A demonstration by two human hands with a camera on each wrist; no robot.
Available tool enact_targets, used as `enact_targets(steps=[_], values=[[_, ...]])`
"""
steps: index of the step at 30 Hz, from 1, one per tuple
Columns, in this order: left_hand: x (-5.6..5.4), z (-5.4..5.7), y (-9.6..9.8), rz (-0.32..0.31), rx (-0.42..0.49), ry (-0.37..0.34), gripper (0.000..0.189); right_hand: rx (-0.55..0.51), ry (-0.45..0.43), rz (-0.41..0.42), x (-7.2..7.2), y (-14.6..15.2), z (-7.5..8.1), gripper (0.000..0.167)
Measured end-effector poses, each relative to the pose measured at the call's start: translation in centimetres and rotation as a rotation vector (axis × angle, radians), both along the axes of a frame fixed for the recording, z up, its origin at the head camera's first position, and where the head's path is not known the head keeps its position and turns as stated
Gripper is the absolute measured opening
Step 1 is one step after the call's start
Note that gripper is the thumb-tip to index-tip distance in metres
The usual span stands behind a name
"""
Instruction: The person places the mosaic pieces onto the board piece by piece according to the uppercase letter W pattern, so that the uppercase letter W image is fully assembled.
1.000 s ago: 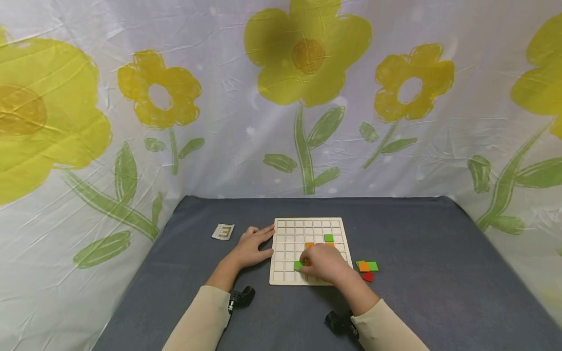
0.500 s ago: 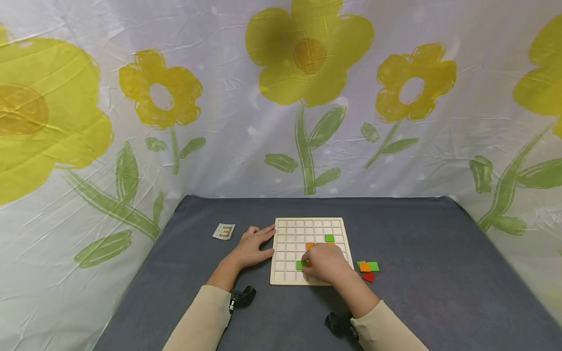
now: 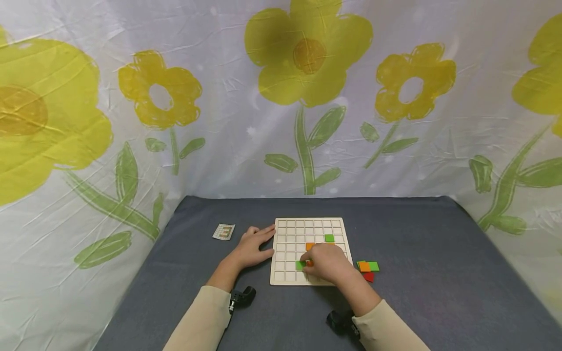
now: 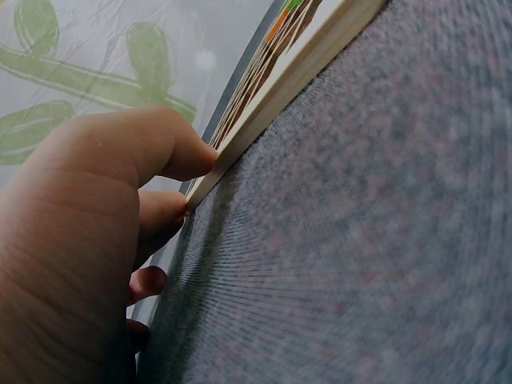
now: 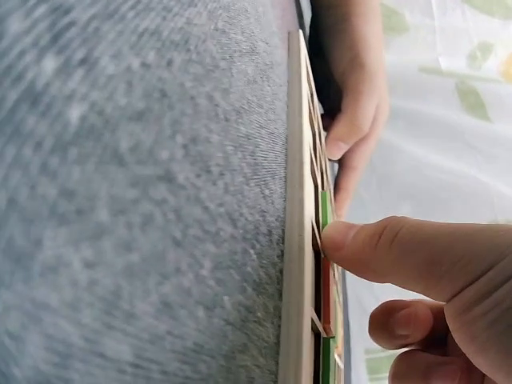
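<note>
A pale wooden grid board (image 3: 287, 231) lies on the dark cloth. My left hand (image 3: 251, 249) touches its left edge, fingers extended; in the left wrist view the thumb (image 4: 184, 152) presses the board's side. My right hand (image 3: 328, 263) is over the lower part of the board, with thumb and index finger at a green square tile (image 3: 300, 265). The right wrist view has the thumb (image 5: 376, 248) against this green tile (image 5: 324, 210), beside a red tile (image 5: 326, 296); other fingers are curled. An orange tile (image 3: 310, 246) and another green tile (image 3: 329, 238) sit farther up. My right hand hides several cells.
Right of the board is a small pile of loose tiles: green (image 3: 373, 266), orange (image 3: 364, 267) and red (image 3: 368, 277). A small printed card (image 3: 223, 231) with a grid pattern lies to the left. Behind the table hangs a flowered curtain (image 3: 228, 161).
The green tile under my right fingers has shifted slightly right, up against the reddish tile, and now lies more squarely in line. My left hand stays at the board's edge.
</note>
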State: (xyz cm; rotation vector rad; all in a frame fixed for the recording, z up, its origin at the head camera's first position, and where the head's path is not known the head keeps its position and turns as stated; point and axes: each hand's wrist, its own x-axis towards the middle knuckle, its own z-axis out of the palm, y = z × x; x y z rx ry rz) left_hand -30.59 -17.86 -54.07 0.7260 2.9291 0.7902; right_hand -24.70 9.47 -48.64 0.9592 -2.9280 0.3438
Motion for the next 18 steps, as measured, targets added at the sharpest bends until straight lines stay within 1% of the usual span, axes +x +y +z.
enact_targets(steps=[2, 5, 9, 14, 18], values=[[0.0, 0.0, 0.0, -0.003, 0.001, 0.003, 0.065, 0.0, -0.008, 0.003, 0.0, 0.0, 0.0, 0.011], [0.0, 0.0, 0.0, -0.005, 0.003, 0.003, 0.065, -0.011, -0.033, 0.003, -0.1, 0.2, 0.0, 0.016], [0.0, 0.0, 0.0, -0.006, 0.005, -0.003, 0.066, -0.067, -0.102, -0.011, 0.0, 0.9, 0.4, 0.024], [0.0, 0.0, 0.0, -0.006, 0.003, 0.005, 0.065, -0.157, -0.187, -0.033, 0.3, 3.1, 1.7, 0.027], [0.0, 0.0, -0.1, -0.003, 0.0, 0.013, 0.065, -0.21, -0.234, -0.077, 0.4, 5.6, 2.5, 0.028]])
